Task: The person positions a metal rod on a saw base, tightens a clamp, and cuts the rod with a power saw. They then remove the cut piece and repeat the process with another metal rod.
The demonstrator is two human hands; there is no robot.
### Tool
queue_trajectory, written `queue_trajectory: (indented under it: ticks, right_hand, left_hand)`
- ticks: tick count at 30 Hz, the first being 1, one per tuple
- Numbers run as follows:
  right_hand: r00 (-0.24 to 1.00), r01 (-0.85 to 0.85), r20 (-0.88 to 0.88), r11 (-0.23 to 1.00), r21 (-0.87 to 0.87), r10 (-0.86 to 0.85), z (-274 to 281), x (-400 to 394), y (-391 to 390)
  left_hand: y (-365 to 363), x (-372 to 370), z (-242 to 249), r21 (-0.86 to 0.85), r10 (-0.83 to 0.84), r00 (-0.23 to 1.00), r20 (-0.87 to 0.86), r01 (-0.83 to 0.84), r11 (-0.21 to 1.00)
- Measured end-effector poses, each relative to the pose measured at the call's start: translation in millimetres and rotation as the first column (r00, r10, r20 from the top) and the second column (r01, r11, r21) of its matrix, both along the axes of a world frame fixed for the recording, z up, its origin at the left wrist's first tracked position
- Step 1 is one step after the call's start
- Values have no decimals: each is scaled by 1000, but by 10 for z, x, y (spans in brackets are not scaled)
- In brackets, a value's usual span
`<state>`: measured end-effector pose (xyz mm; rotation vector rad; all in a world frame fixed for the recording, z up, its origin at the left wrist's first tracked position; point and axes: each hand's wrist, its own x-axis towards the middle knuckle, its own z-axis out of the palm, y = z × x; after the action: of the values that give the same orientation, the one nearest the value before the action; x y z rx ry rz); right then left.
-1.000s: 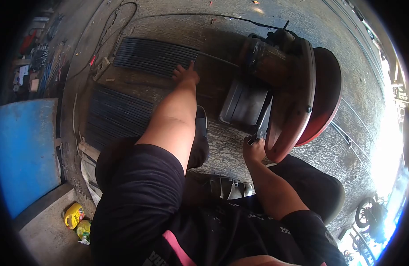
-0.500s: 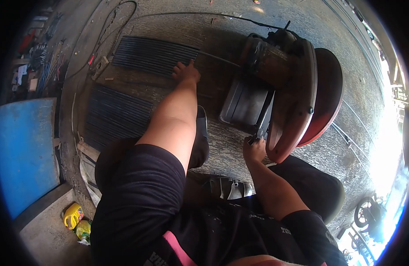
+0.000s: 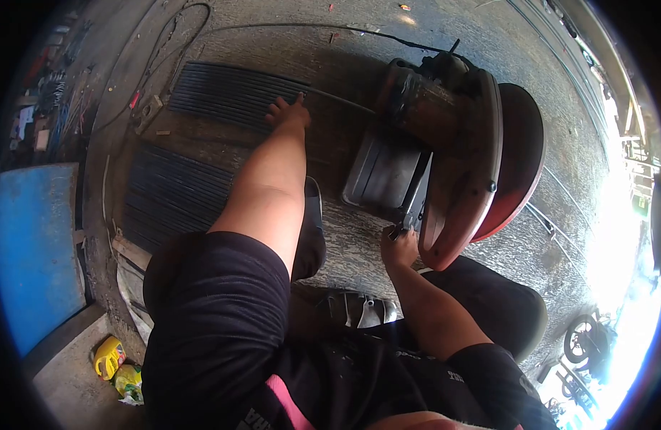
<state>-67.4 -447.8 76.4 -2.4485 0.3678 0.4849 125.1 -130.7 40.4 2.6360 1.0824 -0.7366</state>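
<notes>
My left hand reaches out with its fingers spread at the right end of a row of dark metal rods lying side by side on the ground. A single rod runs from there to the cut-off saw. Nearer to me, my right hand is closed around the clamp handle at the front of the saw's base. Its palm and fingers partly cover that handle. The saw's reddish blade guard stands just right of this hand.
A second bundle of dark rods lies by my left knee. A black cable curves behind the saw. Left are a blue panel and a yellow container. Thin metal bars lie at right, with a motorcycle wheel beyond.
The whole scene sits slightly farther left as my head view shifts. Both hands keep about the same places relative to the rods and the saw.
</notes>
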Motion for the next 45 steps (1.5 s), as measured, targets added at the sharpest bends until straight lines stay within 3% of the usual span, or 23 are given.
queue_trajectory:
  ticks: [6,8,12,15,20,24,29,36,39,42,45]
  right_hand:
    - [999,-6,53,999,-35,8,-42,-16,22]
    - [998,56,12,989,-135,-55,46,-5,80]
    - [994,-23,98,969,-246,48,-274,-46,-66]
    - [989,-130,17,937,-325,144,-388,-56,-144]
    - [987,-100,101,962,-254,129,-411,-78,-141]
    - [996,-87,8,946,-311,94,-320,-57,-83]
    - [972,-143,136,943,-302,191,-418,-92,-129]
    - [986,-141,41,941,-308,161,-422,-63,-131]
    - [993,-92,34,935,-343,110,-412,-64,-112]
    - [979,-85,156,954,-286,134,-413,-73,-122]
    - [988,-69,108,950,-305,106,-380,-75,-110]
  left_hand:
    - [31,-11,-127,-10,30,999,11,-30,999]
    - [63,-19,-129,-8,28,1000,11,-28,1000]
    - [123,11,-120,-84,21,1000,5,-21,996]
    - [117,1,-175,-49,13,999,39,-11,999]
    - [92,-40,-50,-22,15,998,69,-13,1000]
    - [122,-58,-20,-13,0,998,63,0,1000]
    - [124,-58,-95,-32,33,995,98,-30,999]
    - [240,-12,-106,-38,24,969,245,-15,999]
    - [224,-27,-128,-37,-30,978,208,38,999]
    - [264,59,-258,-80,-48,981,187,64,995]
    - [288,124,-252,-82,-52,987,153,65,995]
